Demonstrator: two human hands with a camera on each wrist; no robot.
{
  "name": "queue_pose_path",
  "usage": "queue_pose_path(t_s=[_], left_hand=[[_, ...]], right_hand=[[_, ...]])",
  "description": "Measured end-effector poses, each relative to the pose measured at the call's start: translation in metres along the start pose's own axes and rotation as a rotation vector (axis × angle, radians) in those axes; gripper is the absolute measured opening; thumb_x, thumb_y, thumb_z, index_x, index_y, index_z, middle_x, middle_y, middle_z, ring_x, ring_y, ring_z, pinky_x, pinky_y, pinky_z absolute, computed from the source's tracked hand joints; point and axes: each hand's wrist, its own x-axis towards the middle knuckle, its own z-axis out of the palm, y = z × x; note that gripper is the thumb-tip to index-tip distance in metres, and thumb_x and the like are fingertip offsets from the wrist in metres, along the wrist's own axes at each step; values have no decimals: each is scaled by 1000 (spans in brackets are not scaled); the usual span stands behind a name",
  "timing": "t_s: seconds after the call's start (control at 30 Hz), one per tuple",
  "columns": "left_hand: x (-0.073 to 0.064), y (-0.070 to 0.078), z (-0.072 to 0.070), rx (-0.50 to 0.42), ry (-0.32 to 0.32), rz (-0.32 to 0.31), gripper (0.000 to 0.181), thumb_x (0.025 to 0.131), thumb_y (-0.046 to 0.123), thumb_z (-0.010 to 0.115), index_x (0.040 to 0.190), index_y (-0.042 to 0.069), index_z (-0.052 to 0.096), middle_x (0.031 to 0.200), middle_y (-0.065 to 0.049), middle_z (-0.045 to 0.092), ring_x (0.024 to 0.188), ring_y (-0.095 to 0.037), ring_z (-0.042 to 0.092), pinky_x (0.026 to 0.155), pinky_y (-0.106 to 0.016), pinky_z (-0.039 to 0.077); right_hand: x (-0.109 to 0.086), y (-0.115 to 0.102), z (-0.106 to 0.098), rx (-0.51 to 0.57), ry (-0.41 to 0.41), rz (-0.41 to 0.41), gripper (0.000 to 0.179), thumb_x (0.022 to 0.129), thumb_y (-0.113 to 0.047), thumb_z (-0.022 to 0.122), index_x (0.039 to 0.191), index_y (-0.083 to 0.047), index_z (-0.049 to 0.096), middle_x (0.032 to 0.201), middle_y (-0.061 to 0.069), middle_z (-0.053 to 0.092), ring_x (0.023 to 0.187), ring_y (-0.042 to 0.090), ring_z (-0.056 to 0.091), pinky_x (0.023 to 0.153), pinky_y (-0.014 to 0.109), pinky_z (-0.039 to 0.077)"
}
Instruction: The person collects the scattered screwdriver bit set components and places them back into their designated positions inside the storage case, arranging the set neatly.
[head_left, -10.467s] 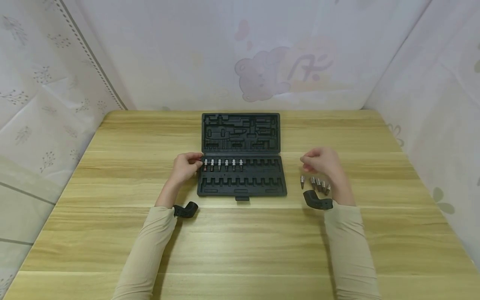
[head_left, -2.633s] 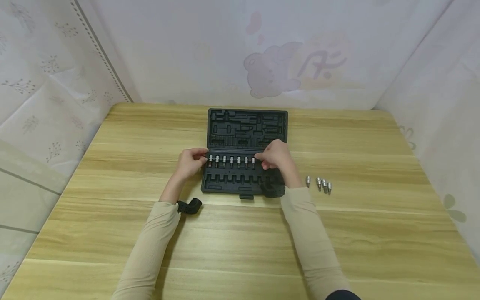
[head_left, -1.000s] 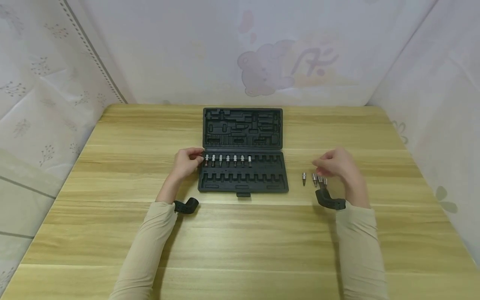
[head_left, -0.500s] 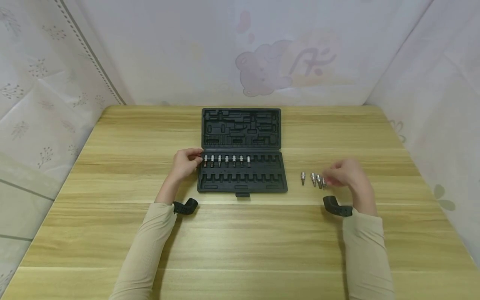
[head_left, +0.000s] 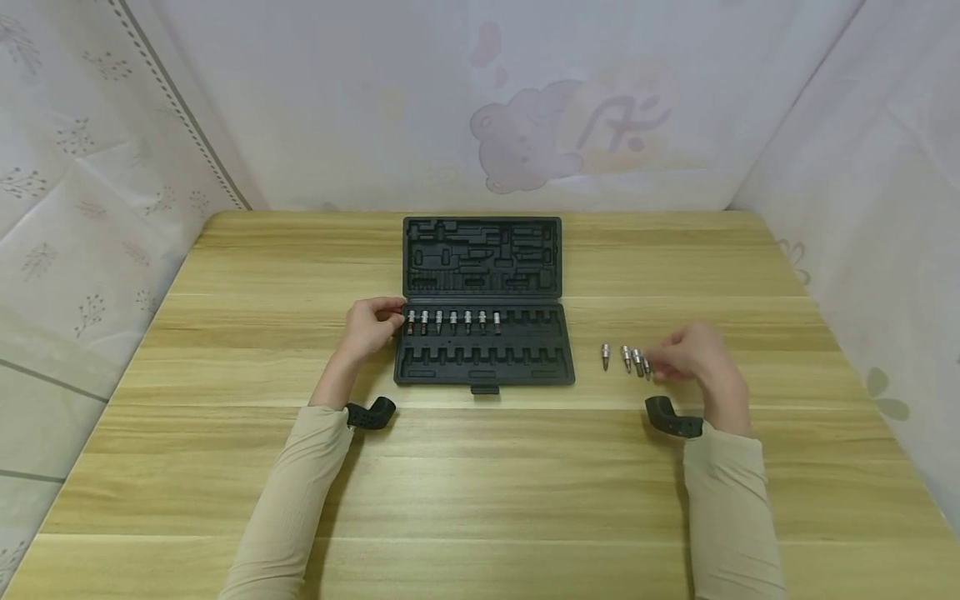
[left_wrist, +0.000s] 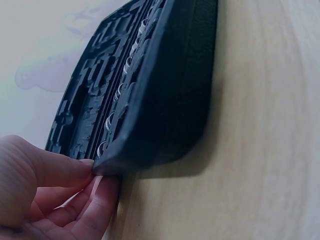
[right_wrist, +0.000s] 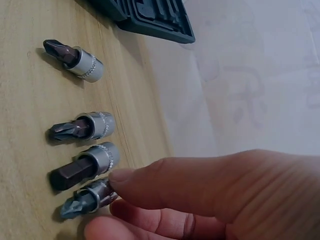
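Note:
A black plastic bit-socket case lies open on the table, its lid folded back. Several silver bit sockets fill the left part of its upper row of slots. My left hand pinches the case's left edge near the hinge; the left wrist view shows the thumb on top at the corner. Right of the case lie several loose bit sockets. Among them is a cross-tipped one beside a hex one. With thumb and fingers, my right hand pinches the rightmost bit socket, which rests on the wood.
A separate bit socket lies closest to the case's right side. The case's latch points toward me. Black camera mounts sit on both wrists, the right one just below the loose sockets. Patterned cloth hangs behind the wooden table.
One more bit socket sits in the upper row than at first. My right hand has moved from the case back to the loose sockets and onto the rightmost one. The left hand stays put.

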Motion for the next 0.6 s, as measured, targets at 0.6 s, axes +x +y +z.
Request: queue_pose_path(t_s=[0.6], left_hand=[[0,1,0,16,-1,7,33,90,-1,55,123,-3,59,105,-21,62,75,-17,54,52,-19,41]], right_hand=[[1,3,2,-49,-6,51,31,83,-15,67,96,13,64,64,3,66,59,15,63,59,28,53]])
